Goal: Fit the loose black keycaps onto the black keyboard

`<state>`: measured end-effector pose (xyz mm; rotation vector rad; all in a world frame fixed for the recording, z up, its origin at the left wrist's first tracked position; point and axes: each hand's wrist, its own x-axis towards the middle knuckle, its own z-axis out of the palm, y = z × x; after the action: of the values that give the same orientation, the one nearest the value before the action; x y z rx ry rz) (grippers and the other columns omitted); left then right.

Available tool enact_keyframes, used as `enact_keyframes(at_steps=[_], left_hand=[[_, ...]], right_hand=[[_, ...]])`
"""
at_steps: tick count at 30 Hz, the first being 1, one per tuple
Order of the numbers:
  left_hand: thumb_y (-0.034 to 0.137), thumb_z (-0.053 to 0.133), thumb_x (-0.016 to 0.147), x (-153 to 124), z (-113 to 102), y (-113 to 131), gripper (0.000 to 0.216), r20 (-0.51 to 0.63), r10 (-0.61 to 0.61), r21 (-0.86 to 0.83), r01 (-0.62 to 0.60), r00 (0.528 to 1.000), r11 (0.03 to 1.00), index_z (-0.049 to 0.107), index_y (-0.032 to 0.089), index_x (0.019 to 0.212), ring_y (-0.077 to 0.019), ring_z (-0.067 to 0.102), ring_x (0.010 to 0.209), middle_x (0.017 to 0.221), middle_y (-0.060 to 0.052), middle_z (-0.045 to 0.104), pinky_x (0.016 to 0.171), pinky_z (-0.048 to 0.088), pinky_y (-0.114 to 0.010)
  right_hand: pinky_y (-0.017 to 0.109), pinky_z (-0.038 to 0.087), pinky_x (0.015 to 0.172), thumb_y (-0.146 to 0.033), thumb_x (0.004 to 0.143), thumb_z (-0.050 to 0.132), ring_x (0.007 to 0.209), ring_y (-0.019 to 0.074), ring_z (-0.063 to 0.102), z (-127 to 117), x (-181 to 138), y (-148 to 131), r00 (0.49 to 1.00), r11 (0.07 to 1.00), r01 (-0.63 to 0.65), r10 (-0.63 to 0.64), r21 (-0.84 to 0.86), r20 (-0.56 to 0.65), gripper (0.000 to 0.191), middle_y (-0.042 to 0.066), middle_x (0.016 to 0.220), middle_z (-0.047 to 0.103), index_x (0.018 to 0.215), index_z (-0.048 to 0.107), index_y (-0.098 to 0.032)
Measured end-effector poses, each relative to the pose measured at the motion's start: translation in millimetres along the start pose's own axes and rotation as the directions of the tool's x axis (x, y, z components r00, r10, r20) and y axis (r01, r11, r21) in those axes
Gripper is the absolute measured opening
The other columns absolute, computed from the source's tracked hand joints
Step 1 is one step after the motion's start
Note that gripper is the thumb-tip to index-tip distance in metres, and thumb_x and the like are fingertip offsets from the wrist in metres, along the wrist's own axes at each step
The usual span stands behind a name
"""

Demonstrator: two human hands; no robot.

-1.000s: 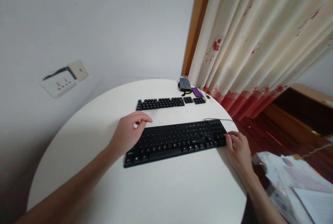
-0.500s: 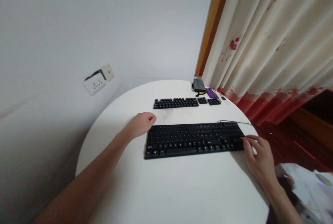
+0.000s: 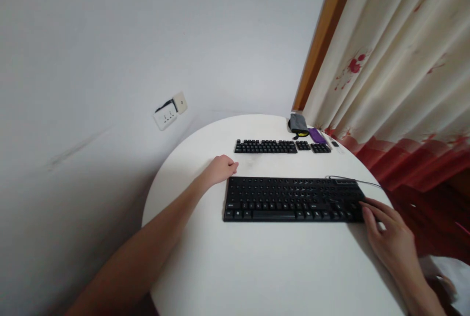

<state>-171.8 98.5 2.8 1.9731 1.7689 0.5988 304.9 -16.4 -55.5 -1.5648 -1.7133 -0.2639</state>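
On the table [image 3: 271, 262]: black keyboard [image 3: 282, 196], partly capless.

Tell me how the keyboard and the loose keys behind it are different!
The keyboard is one long piece; the loose keys sit in three groups. A cable trails from the keyboard's back edge; the loose keys have none. The right hand is at the keyboard's right end, but no hand touches the loose keys. Both are black and lie on the white table.

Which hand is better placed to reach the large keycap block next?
Probably the left hand: it is near the left end of the keycap block, while the right hand is farther off, at the right edge of the keyboard.
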Motion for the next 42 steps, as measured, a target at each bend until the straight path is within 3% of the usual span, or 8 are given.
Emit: enact_keyframes(at_steps=[3,6,10,13,18,26,35,42], left_hand=[[0.036,0.053,0.083,9.2,2.3,-12.6,0.035,-0.085,-0.012,-0.023,0.010,0.996,1.000,0.069,0.018,0.058,-0.0184,0.058,0.053,0.055,-0.005,0.066,0.058,0.041,-0.028],[0.032,0.054,0.084,15.3,3.2,-16.5,0.028,-0.219,0.004,-0.061,-0.018,0.976,0.998,0.070,0.018,0.066,-0.0200,0.063,0.065,0.069,-0.006,0.071,0.067,0.045,-0.030],[0.025,0.047,0.090,19.0,10.3,-11.8,0.025,-0.433,0.021,-0.132,-0.086,0.901,0.988,0.070,0.017,0.097,-0.0196,0.064,0.092,0.105,-0.009,0.071,0.086,0.047,-0.029],[0.021,0.045,0.091,18.6,20.6,-8.5,0.025,-0.502,0.004,-0.183,-0.111,0.865,0.977,0.067,0.016,0.101,-0.0174,0.064,0.092,0.105,-0.009,0.070,0.086,0.049,-0.029],[0.013,0.046,0.087,16.4,30.0,-8.5,0.021,-0.544,-0.012,-0.214,-0.126,0.839,0.969,0.066,0.015,0.094,-0.0168,0.065,0.086,0.095,-0.007,0.071,0.079,0.051,-0.029],[0.009,0.045,0.082,38.7,12.2,-9.4,0.024,-0.594,0.062,-0.161,-0.194,0.802,0.968,0.066,0.015,0.093,-0.0159,0.063,0.089,0.096,-0.007,0.068,0.076,0.048,-0.026],[0.008,0.052,0.079,49.4,16.4,-22.3,0.018,-0.509,0.133,-0.079,-0.200,0.851,0.977,0.067,0.016,0.085,-0.0155,0.058,0.078,0.087,-0.004,0.067,0.080,0.047,-0.028],[0.012,0.063,0.078,53.1,21.3,-27.6,0.020,-0.435,0.205,-0.003,-0.229,0.877,0.973,0.074,0.017,0.094,-0.0159,0.058,0.079,0.088,-0.003,0.067,0.083,0.046,-0.028]], right_hand=[[0.043,0.052,0.086,-0.047,0.090,0.052,0.098,0.0276,0.064,-1.0,1.0,-0.9,1.000,1.000,0.012,-0.012,0.004,-0.010,0.035,0.010,0.113,0.068,0.104,0.072,-0.021],[0.047,0.048,0.095,-0.049,0.089,0.055,0.104,0.0292,0.062,-0.9,3.6,-2.6,0.992,0.992,0.124,-0.124,0.035,0.018,0.037,0.010,0.117,0.066,0.106,0.071,-0.021],[0.053,0.043,0.099,-0.056,0.083,0.061,0.111,0.0329,0.058,0.7,4.9,-3.4,0.965,0.968,0.240,-0.246,0.068,0.090,0.045,0.011,0.127,0.061,0.113,0.070,-0.023],[0.056,0.042,0.099,-0.061,0.079,0.064,0.115,0.0358,0.055,4.9,2.1,-0.1,0.944,0.959,0.275,-0.283,0.070,0.169,0.054,0.011,0.133,0.057,0.119,0.068,-0.025],[0.054,0.046,0.095,-0.061,0.080,0.063,0.111,0.0351,0.057,16.0,-2.5,8.6,0.946,0.963,0.262,-0.270,0.068,0.178,0.057,0.013,0.130,0.058,0.121,0.066,-0.022],[0.054,0.044,0.097,-0.060,0.080,0.063,0.113,0.0359,0.056,15.1,-0.5,4.1,0.956,0.970,0.225,-0.238,0.093,0.171,0.058,0.014,0.132,0.056,0.124,0.065,-0.022],[0.051,0.045,0.096,-0.054,0.089,0.052,0.101,0.0312,0.060,-0.2,1.5,-7.3,0.990,0.987,0.135,-0.137,0.085,0.019,0.041,0.012,0.112,0.065,0.109,0.068,-0.022],[0.051,0.047,0.087,-0.051,0.088,0.050,0.095,0.0339,0.061,-4.9,1.0,-13.8,0.999,0.999,0.026,-0.025,0.032,-0.043,0.034,0.016,0.103,0.067,0.103,0.069,-0.027]])
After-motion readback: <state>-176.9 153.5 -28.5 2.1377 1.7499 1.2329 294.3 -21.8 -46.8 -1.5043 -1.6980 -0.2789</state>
